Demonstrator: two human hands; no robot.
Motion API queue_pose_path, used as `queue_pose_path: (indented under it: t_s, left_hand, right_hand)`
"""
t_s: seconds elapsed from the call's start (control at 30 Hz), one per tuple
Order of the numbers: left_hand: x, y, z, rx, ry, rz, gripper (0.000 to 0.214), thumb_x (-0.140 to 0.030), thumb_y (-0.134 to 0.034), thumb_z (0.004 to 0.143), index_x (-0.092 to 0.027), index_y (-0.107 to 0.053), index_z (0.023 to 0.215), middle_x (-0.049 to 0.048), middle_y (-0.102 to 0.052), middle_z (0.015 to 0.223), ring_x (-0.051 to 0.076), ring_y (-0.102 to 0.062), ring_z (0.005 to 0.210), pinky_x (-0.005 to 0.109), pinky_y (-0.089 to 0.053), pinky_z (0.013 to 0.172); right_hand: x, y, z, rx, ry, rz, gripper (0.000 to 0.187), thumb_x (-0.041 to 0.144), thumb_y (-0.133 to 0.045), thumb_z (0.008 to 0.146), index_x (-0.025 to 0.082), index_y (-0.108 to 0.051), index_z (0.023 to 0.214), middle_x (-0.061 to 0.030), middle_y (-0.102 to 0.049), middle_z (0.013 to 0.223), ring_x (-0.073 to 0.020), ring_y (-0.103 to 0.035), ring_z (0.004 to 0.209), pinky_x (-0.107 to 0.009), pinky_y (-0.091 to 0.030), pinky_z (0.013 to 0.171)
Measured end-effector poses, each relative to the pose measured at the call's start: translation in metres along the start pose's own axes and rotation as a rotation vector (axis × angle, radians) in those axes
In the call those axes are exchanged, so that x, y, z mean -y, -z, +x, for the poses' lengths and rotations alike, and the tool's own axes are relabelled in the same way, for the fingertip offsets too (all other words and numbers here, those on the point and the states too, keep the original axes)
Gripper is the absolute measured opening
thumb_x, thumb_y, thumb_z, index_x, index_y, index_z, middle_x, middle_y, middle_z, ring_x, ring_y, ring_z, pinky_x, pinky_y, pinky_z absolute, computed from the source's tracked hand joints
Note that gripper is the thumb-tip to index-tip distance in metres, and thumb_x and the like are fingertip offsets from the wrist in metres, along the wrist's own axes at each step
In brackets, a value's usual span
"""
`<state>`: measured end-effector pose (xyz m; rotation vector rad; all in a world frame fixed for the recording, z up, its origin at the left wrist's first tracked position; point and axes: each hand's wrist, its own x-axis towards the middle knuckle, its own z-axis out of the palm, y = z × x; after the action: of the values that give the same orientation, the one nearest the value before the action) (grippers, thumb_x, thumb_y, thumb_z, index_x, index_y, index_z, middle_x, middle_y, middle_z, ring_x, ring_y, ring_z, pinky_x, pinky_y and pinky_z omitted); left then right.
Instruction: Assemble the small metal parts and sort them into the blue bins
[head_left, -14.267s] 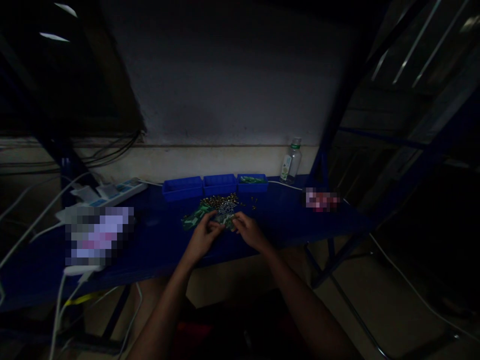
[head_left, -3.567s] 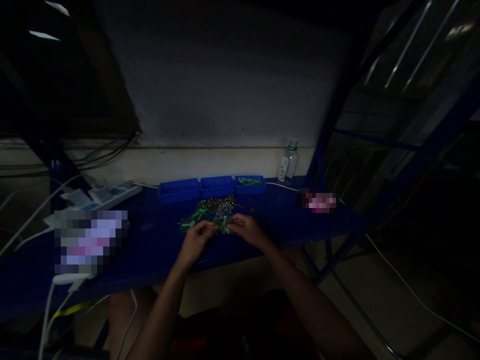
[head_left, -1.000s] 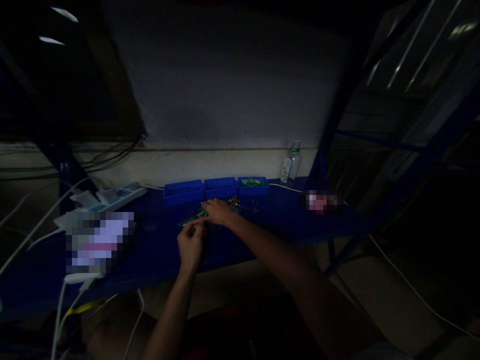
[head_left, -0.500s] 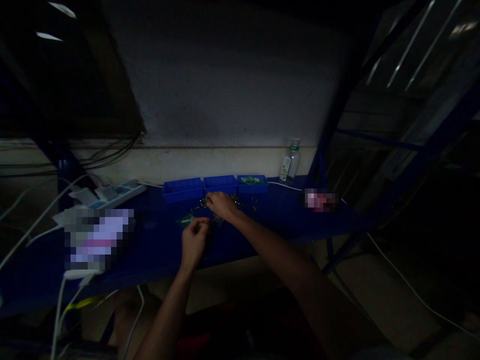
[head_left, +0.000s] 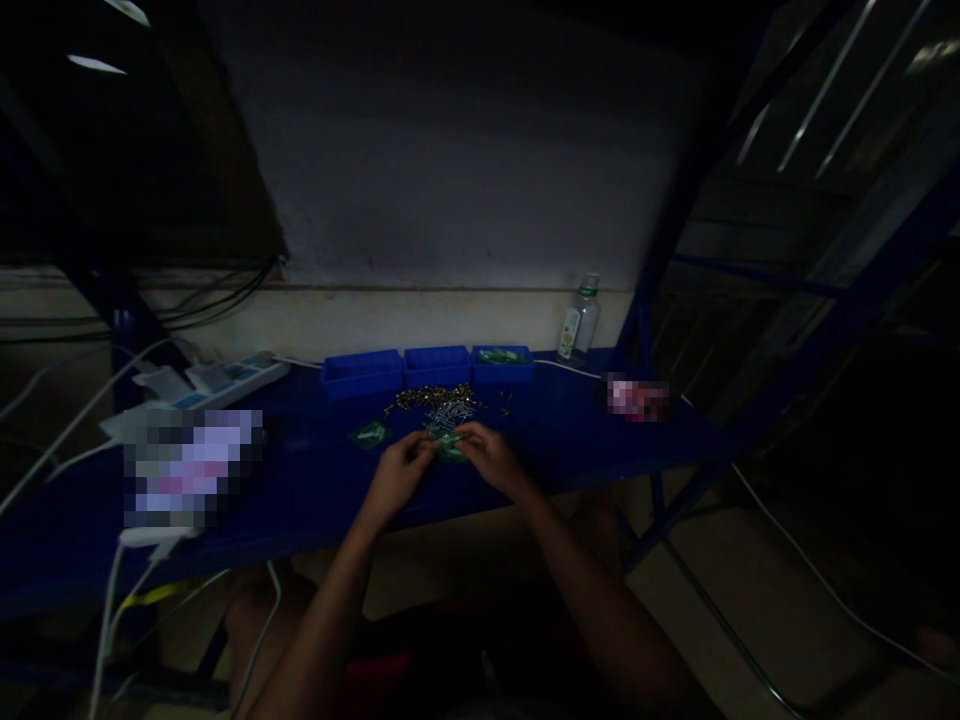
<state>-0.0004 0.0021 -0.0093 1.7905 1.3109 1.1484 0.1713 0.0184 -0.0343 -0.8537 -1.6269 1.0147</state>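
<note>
L hand (head_left: 396, 478) & R hand (head_left: 489, 460) meet low over dark blue worktop (head_left: 315, 480). Each grip is pinched on the small green circuit board (head_left: 448, 444) btwn them, long axis L–R. Heap of small brass-coloured metal parts (head_left: 439, 400) lies just beyond the grips, approx. equally near both.

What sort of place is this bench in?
Most likely a dim small-parts assembly workshop. Three blue plastic bins line the back of the dark blue metal-framed table, a heap of small brass-coloured metal parts lies before them, and the left hand and right hand pinch a small green flat board.
</note>
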Motion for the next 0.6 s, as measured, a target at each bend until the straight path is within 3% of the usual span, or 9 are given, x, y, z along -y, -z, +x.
queue_pose_path:
  t_s: [0.1, 0.33, 0.6]
  left_hand:
    - [-0.0043, 0.0009, -0.0024, -0.026, -0.026, -0.048, 0.027, -0.040, -0.054, 0.074, -0.015, -0.061, 0.079, -0.0004, -0.060, 0.067, 0.014, -0.053, 0.062, 0.022, -0.039, 0.057]
    - [-0.0106, 0.0017, -0.0023, -0.056, -0.013, -0.105, 0.028, -0.042, -0.058, 0.070, -0.016, -0.063, 0.079, 0.0021, -0.061, 0.074, 0.018, -0.053, 0.069, 0.024, -0.040, 0.064]
    - [-0.0096, 0.0013, 0.0001, -0.003, -0.040, -0.087, 0.029, -0.042, -0.059, 0.070, -0.017, -0.067, 0.082, 0.0035, -0.066, 0.080, 0.019, -0.056, 0.073, 0.025, -0.042, 0.068]
  right_hand:
    - [-0.0016, -0.0013, 0.0019, 0.024, -0.018, -0.022, 0.025, 0.025, -0.049, 0.079, 0.018, -0.055, 0.102, -0.0009, -0.061, 0.081, -0.0123, -0.059, 0.075, -0.022, -0.045, 0.066]
    - [0.0005, -0.0040, 0.0021, 0.037, -0.028, -0.076, 0.032, 0.036, -0.057, 0.075, 0.019, -0.056, 0.102, -0.0017, -0.063, 0.088, -0.0152, -0.060, 0.081, -0.026, -0.047, 0.070]
    - [-0.0046, -0.0006, 0.0030, 0.067, -0.060, 0.096, 0.034, 0.033, -0.056, 0.076, 0.017, -0.057, 0.106, -0.0022, -0.062, 0.088, -0.0128, -0.059, 0.075, -0.021, -0.047, 0.061]
